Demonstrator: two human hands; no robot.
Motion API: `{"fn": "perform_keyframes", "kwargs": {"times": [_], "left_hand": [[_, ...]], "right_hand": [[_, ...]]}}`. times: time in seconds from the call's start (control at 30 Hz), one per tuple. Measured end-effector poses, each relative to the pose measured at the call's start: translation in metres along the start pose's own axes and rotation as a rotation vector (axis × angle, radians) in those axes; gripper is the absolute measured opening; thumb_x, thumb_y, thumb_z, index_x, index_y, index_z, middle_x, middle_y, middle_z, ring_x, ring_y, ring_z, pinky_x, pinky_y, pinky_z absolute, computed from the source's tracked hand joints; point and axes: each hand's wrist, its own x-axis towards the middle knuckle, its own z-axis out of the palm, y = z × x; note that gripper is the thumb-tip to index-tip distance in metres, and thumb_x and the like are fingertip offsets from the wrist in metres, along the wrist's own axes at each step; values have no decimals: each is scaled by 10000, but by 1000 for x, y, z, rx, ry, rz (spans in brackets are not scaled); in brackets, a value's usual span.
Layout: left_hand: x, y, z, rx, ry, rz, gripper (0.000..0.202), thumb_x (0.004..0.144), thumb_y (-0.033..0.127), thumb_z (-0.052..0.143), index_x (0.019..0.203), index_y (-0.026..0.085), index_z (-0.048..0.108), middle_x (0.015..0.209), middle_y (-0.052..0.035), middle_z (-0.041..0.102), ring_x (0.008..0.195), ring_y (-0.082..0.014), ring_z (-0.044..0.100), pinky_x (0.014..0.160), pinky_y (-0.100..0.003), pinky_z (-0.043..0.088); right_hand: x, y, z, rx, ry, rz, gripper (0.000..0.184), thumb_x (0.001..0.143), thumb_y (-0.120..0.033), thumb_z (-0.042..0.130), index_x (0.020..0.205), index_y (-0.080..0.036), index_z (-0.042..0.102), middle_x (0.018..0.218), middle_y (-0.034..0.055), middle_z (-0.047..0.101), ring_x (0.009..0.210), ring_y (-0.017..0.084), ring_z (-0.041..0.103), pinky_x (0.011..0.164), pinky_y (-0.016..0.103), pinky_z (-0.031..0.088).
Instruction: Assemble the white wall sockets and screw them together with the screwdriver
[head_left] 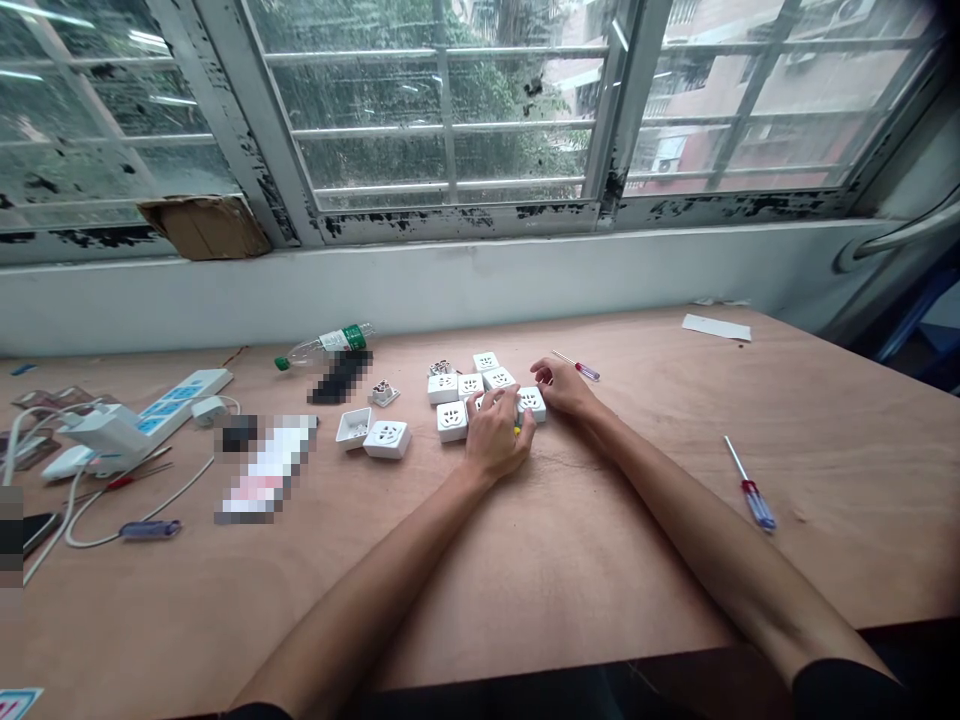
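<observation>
Your left hand [495, 435] is curled down over a cluster of white wall sockets [470, 386] near the middle of the counter [637, 560], and a small yellow object [517, 429] shows at the edge of your palm. That grip is narrow, but I cannot tell whether it is holding the yellow object or a socket. Your right hand [564, 388] lies just beside it, with its fingers [541, 372] draped over a white socket faceplate [532, 405]; I cannot tell whether that grip is really closed on it or just resting there. A red-handled screwdriver [577, 366] lies near your right hand, and another [751, 499] lies well off to the right. To the left of the cluster sit an open white socket back box [354, 428] and a separate socket [387, 438], with a metal-backed socket part [384, 394] behind them. Farther left you have a white power strip [142, 420] with cables and a blue-handled screwdriver [150, 529]. A plastic water bottle [324, 347] lies on its side (its green cap points left), near a pixelated black object [341, 377].
</observation>
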Motion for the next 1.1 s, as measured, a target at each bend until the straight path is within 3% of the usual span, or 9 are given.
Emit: {"fn": "perform_keyframes", "kwargs": {"times": [0.13,0.27,0.37,0.47,0.77,1.1], "left_hand": [[0,0,0,-9,6,6,377,950,297,466,1304,173,505,1206,-95,687,1214,-261,560,1098,-484,287],[-1,0,0,-19,64,15,359,934,263,494,1274,158,535,1220,-103,679,1212,-264,558,1083,-473,306],[0,-1,1,-21,124,-22,307,927,218,502,1221,156,568,1145,-92,706,1172,-258,571,1050,-459,338],[0,-3,2,-11,172,-86,254,938,190,491,1170,167,593,1085,-79,721,1138,-260,578,1003,-448,368],[1,-3,4,2,182,-93,229,958,191,483,1159,183,594,1045,-68,729,1116,-263,583,984,-450,366],[1,-4,4,13,157,-94,246,981,212,445,1175,184,594,1085,-87,718,1122,-265,578,980,-455,370]], "right_hand": [[2,-7,-9,39,13,14,285,720,2,548,932,-149,665,766,45,701,714,167,652,676,284,516],[7,-22,-32,95,-23,6,229,724,-31,607,898,-174,653,759,35,709,702,157,653,641,265,512],[8,-38,-47,224,-298,21,207,730,-84,650,909,-186,636,770,25,709,676,149,646,539,234,472],[6,-52,-54,209,-431,3,213,709,-91,668,897,-187,635,777,20,708,675,143,637,528,226,458],[5,-54,-44,94,-443,-23,193,668,-72,645,827,-181,653,696,-4,641,633,134,583,521,234,431],[6,-53,-46,178,-485,-21,175,687,-94,673,846,-167,672,723,17,681,661,140,619,566,240,456]]}}
